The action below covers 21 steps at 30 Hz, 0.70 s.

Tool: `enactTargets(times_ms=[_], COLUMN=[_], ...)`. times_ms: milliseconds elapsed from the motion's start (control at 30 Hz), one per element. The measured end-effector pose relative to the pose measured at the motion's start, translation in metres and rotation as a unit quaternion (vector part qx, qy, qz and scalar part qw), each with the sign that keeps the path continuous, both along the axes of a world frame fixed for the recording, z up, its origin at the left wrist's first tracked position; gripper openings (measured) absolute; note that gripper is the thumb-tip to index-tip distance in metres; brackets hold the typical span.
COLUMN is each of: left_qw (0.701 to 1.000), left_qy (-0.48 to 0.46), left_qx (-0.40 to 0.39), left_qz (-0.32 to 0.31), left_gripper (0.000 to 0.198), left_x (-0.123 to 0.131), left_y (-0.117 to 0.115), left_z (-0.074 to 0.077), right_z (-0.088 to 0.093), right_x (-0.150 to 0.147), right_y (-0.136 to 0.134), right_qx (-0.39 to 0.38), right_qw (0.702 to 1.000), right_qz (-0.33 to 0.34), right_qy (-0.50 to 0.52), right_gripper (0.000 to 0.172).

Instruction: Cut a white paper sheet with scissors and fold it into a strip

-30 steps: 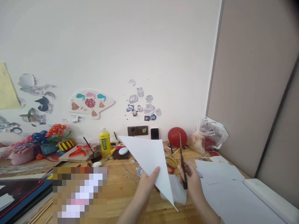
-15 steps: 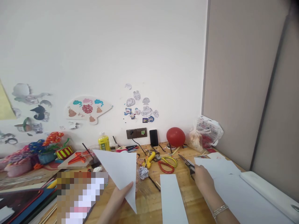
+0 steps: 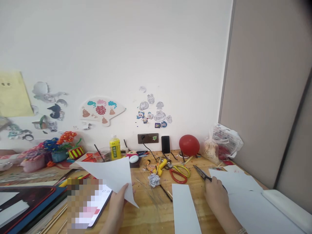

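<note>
My left hand [image 3: 118, 203] pinches a white sheet of paper [image 3: 110, 174] with a slanted edge and pointed corners, thumb on top. The sheet is held above the table, tilted to the left. In my right hand [image 3: 216, 193] is a pair of dark-handled scissors [image 3: 202, 173], blades pointing away and to the left, apart from the paper. The fingers partly hide the handles. Between the two hands a white paper strip [image 3: 185, 208] lies on the wooden table.
White sheets [image 3: 246, 198] lie at the right under a white roll [image 3: 290, 206]. Farther back are red-and-yellow-handled scissors [image 3: 180, 174], a yellow glue gun [image 3: 161, 167], a crumpled paper ball [image 3: 154, 180] and a red balloon [image 3: 189, 145]. A lit phone [image 3: 97, 208] lies left of my left hand.
The view has turned a little to the left. My left hand has carried the paper leftward and tilted it more. My right hand keeps hold of the scissors, lower than before.
</note>
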State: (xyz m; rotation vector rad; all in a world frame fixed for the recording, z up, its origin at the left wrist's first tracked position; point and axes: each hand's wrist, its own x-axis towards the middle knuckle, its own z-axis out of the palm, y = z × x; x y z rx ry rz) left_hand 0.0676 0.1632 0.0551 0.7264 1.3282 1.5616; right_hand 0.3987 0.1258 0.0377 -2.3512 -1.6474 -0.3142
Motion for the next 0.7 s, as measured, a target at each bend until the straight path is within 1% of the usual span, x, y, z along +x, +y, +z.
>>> enactTargets(times_ms=[100,133,167,200,233,267,300,333,367,400,467,533,600,700], left_qw=[0.999,0.999,0.999,0.999,0.999,0.999,0.999,0.999,0.999,0.999,0.999,0.999,0.999,0.999], left_qy=[-0.029,-0.032,-0.033,-0.032,-0.031,-0.030,-0.030,-0.031,-0.033,-0.036,-0.039,-0.041,-0.043,-0.042], left_qx=[-0.008,-0.004,0.000,0.001,0.000,-0.002,-0.005,-0.008,-0.008,-0.006,-0.001,0.005,0.009,0.008], left_qz=[-0.016,-0.018,-0.020,-0.023,-0.026,-0.028,-0.026,-0.020,-0.015,-0.010,-0.003,-0.004,-0.003,0.000], left_gripper=[0.009,0.010,0.012,0.013,0.013,0.013,0.013,0.014,0.016,0.019,0.025,0.029,0.032,0.034], left_x=[-0.001,-0.001,-0.001,-0.001,-0.001,-0.001,-0.001,-0.002,-0.002,-0.002,-0.002,-0.001,0.000,0.002], left_y=[-0.002,-0.004,-0.006,-0.007,-0.008,-0.008,-0.008,-0.007,-0.006,-0.005,-0.004,-0.005,-0.007,-0.010], left_z=[0.000,0.001,0.002,0.003,0.004,0.004,0.004,0.004,0.004,0.003,0.002,0.002,0.004,0.006], right_z=[0.004,0.006,0.008,0.010,0.011,0.011,0.009,0.007,0.004,0.001,-0.005,-0.006,-0.004,0.002], right_x=[-0.004,-0.007,-0.010,-0.015,-0.019,-0.024,-0.029,-0.033,-0.036,-0.038,-0.042,-0.046,-0.048,-0.039], right_y=[0.000,0.000,0.000,-0.001,-0.003,-0.005,-0.007,-0.009,-0.011,-0.013,-0.014,-0.014,-0.011,-0.002], right_qx=[-0.011,-0.014,-0.018,-0.029,-0.052,-0.082,-0.120,-0.156,-0.181,-0.195,-0.193,-0.175,-0.142,-0.058], right_qw=[0.999,0.998,0.994,0.983,0.964,0.937,0.909,0.890,0.883,0.881,0.883,0.884,0.889,0.903], right_qz=[0.033,0.057,0.100,0.160,0.228,0.291,0.334,0.352,0.352,0.348,0.344,0.352,0.356,0.353], right_qy=[0.011,0.022,0.045,0.082,0.128,0.178,0.219,0.244,0.253,0.254,0.252,0.253,0.251,0.238], right_gripper=[0.025,0.024,0.027,0.035,0.048,0.065,0.080,0.091,0.096,0.098,0.095,0.087,0.074,0.051])
